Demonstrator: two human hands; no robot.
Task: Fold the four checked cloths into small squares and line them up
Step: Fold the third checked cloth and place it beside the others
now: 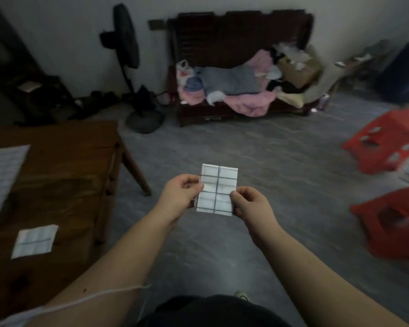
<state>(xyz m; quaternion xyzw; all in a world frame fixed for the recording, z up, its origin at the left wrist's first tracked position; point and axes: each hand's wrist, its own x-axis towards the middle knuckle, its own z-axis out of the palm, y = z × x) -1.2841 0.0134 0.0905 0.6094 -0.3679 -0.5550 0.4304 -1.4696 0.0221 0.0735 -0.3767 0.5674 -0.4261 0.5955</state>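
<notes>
On the left of the room stands a dark wooden surface (pixel 64 161), and on it lie a still-unfolded checked cloth (pixel 3 175) at the far left edge and, nearer, one folded square (pixel 34 241) lying flat. Out over the grey floor (pixel 281 173), well apart from that surface, both hands hold a third cloth (pixel 216 188), folded to a narrow rectangle and held upright in the air. The left hand (pixel 182 195) pinches its left edge between thumb and fingers; the right hand (pixel 252 204) pinches the lower right edge likewise.

The cloth seems to need one more fold to make a square. With only edge pinches and nothing beneath it, the layers could slip or spring open, leaving the halves misaligned, or the piece could drop to the floor.
</notes>
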